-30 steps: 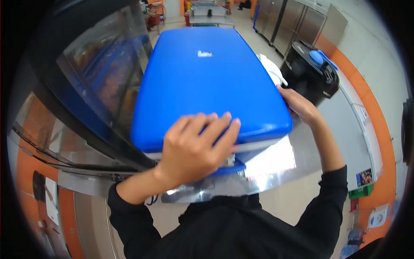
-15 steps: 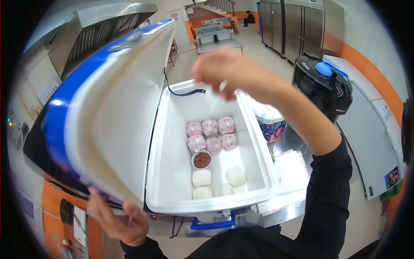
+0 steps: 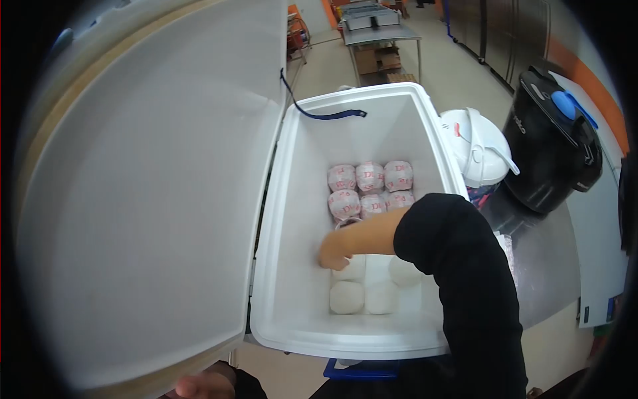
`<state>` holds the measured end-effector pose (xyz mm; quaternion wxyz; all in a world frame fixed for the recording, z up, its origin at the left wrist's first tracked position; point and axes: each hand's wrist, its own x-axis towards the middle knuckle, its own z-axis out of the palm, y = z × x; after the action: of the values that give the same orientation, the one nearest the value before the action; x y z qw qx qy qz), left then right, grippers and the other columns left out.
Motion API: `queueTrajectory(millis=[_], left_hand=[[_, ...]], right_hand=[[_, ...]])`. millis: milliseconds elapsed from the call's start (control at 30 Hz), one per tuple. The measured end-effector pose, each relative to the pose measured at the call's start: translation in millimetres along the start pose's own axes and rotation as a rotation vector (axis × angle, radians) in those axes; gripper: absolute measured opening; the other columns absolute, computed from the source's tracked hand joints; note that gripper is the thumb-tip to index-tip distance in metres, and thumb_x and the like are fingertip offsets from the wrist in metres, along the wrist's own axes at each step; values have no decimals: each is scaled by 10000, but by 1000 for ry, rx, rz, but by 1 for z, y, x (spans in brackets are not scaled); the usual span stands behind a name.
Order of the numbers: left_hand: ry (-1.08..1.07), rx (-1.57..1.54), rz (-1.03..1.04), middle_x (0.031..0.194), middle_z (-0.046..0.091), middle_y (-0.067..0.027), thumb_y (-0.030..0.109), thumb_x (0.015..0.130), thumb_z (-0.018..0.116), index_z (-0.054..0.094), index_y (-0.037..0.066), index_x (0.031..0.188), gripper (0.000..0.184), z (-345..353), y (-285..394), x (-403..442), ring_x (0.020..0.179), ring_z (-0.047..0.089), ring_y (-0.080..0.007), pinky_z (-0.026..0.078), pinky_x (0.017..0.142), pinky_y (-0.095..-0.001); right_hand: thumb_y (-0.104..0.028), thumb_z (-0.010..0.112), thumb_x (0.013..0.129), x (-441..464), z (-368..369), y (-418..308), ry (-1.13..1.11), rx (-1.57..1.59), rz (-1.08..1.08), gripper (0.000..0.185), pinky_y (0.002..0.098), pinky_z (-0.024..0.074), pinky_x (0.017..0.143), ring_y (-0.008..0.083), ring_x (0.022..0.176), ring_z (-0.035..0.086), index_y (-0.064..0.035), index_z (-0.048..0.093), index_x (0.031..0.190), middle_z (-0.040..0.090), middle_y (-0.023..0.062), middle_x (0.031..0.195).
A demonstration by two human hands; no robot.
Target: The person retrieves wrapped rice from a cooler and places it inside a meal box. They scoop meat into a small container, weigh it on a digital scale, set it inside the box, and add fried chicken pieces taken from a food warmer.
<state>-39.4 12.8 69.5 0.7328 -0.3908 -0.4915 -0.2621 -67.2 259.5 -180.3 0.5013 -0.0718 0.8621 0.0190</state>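
Note:
A white-lined cooler box (image 3: 269,299) stands before me with its large lid (image 3: 146,199) swung open to the left. My right hand (image 3: 336,252) reaches down inside, over a round white piece (image 3: 352,269); its fingers are mostly hidden and blurred. More white pieces (image 3: 346,298) lie at the near end. Several balls in pink-printed wrappers (image 3: 370,177) sit in two rows further back. A small cup (image 3: 347,222) is largely covered by my right forearm. My left hand (image 3: 207,385) is at the lid's lower edge, mostly hidden, with one digit showing.
A navy strap (image 3: 329,116) joins the lid to the cooler. To the right stand a white-lidded container (image 3: 475,146) and a black appliance (image 3: 541,143) with a blue scoop (image 3: 563,104), on a metal table (image 3: 548,256). Another metal table (image 3: 382,33) stands behind.
My right hand has dropped from above the cooler's far end into it. The lid stands wider open. My view has moved closer, and my left hand now shows only partly.

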Motion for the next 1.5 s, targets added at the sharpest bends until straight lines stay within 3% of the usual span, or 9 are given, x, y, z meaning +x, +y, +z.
queueTrajectory(millis=[67,300,500,700,900,1067,1167,1400,1500], left_hand=[[-8,2,3,926,597,-221,367,935,487,635,-101,953,491,2,-7,-2,895,544,-324,437,784,-430],[23,-44,-45,1162,481,-288,309,953,369,571,-116,1086,488,9,-25,-20,1121,459,-297,407,857,-414],[9,-73,-56,1196,465,-279,301,959,379,551,-96,1125,464,22,-25,-30,1125,474,-307,424,872,-418],[-10,-91,-68,1230,449,-269,294,965,388,532,-77,1163,444,30,-25,-35,1128,488,-317,441,887,-421],[-17,-109,-87,1265,433,-260,287,971,398,513,-57,1202,430,34,-26,-38,1132,503,-327,458,901,-425],[-19,-122,-103,1294,420,-252,281,975,406,496,-41,1234,422,31,-29,-36,1135,515,-335,473,914,-428],[-22,-128,-126,1311,412,-247,277,978,411,487,-31,1253,419,25,-30,-35,1137,523,-340,481,921,-430],[-151,-259,-315,1351,393,-236,268,985,422,464,-8,1298,420,3,-18,-26,1141,540,-351,501,938,-434],[-180,-438,-32,1399,350,-248,272,991,396,332,-65,1347,494,16,-19,6,1124,558,-311,525,917,-401]], right_hand=[[-223,743,699,56,30,0,58,-418,54,303,389,512,832,248,1012,620,-135,723,988,671,46,1095],[-199,749,663,46,76,-1,283,-325,-101,757,431,535,749,283,979,628,-170,404,1336,661,82,938],[-199,731,725,-3,39,-23,-57,-254,-128,517,394,537,733,241,932,644,-95,563,1203,666,93,1009],[-203,730,732,-7,43,-41,-49,599,-79,351,354,526,689,236,765,667,-18,653,1020,666,147,963],[-390,827,590,26,59,-41,6,835,-1,583,349,511,646,236,722,626,4,660,986,649,134,856],[-422,861,472,1,56,-63,353,551,124,692,408,483,768,307,851,623,14,679,976,652,166,911],[-421,852,476,17,56,-62,151,659,-86,682,436,465,825,327,1017,581,13,683,974,630,175,1046],[-453,834,523,-74,25,-37,105,817,36,885,401,486,816,313,1116,530,7,546,1222,555,179,1203],[-493,819,556,-198,17,-31,250,973,91,969,367,475,860,299,1123,529,3,456,1305,498,207,1265]])
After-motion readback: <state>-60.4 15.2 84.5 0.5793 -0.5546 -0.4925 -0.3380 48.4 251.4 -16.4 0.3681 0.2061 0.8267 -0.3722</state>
